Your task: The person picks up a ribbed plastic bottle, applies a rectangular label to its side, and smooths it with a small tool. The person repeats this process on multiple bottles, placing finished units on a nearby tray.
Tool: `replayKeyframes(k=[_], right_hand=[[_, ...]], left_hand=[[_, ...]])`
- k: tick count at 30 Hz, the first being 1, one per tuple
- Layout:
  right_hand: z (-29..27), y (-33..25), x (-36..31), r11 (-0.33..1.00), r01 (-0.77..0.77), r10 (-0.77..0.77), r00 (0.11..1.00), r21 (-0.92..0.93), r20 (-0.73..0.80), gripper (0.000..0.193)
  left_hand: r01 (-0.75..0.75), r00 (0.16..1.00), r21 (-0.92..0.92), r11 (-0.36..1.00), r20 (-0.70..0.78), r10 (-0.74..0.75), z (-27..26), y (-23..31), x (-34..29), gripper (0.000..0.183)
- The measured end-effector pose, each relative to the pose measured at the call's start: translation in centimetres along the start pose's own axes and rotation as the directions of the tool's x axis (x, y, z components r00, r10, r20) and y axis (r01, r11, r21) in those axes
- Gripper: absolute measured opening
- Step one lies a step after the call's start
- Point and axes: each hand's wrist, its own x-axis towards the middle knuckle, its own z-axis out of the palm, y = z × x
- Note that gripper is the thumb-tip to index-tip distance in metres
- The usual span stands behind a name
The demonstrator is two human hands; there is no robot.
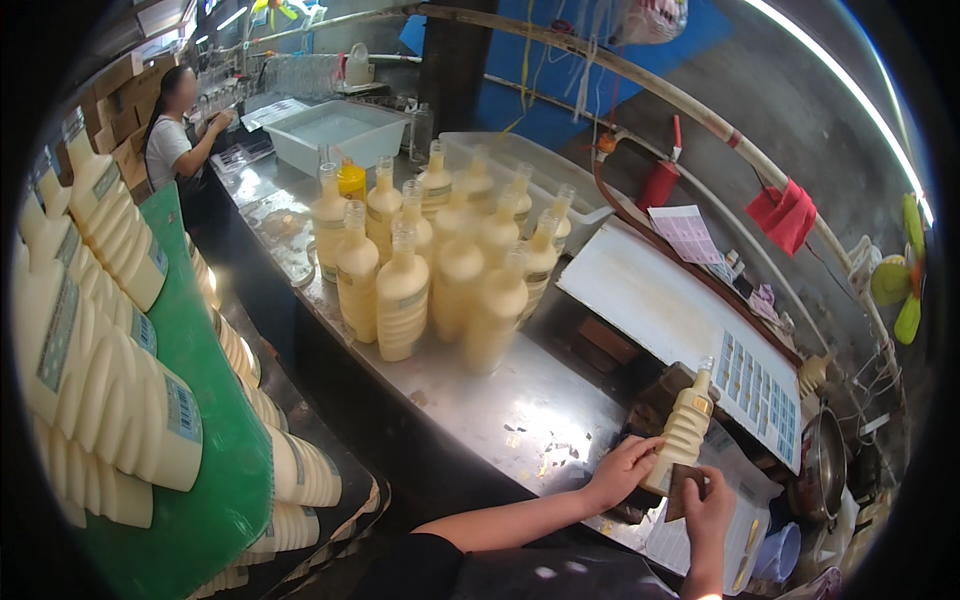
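A cream ribbed bottle (687, 428) with a clear neck and a small gold label leans to the right over the right end of the metal bench. My left hand (622, 472) holds it low on its left side, fingertips against the ribs. In my right hand (708, 508) is a flat brown rectangular pad (683, 490), gripped between thumb and fingers. The pad lies against the lower part of the bottle and hides some of its base. Just behind the bottle is a sheet of blue-and-grey labels (757, 385) on a white board (650, 290).
Several cream bottles (403, 300) stand grouped on the metal bench (480, 410). More bottles (110, 370) lie stacked on a green sheet (200, 400) at left. Farther back are a white tub (335, 135) and another person (175, 140). A metal pan (820, 465) sits at right.
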Motion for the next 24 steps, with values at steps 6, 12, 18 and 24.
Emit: replayKeyframes(k=[6,12,18,24], right_hand=[[2.2,3.2,-1.1,0.923,-0.12,0.101,0.992,0.365,0.069,0.021],[4.2,6.0,-2.4,0.62,-0.382,0.386,0.909,0.686,0.157,0.022],[4.0,4.3,-2.0,0.883,0.114,0.006,0.967,0.455,-0.255,0.024],[1.7,-5.5,-3.8,0.846,0.518,-0.532,0.816,-0.122,-0.226,0.021]], left_hand=[[0.138,0.99,0.218,0.966,-0.022,-0.137,0.5,2.0,0.5,0.057],[0.082,0.997,0.161,0.984,-0.015,-0.081,0.3,1.3,0.4,0.058],[0.055,0.998,0.171,0.984,-0.034,-0.05,0.2,1.1,0.4,0.055],[0.073,0.997,0.109,0.991,-0.018,-0.071,0.5,0.2,0.2,0.045]])
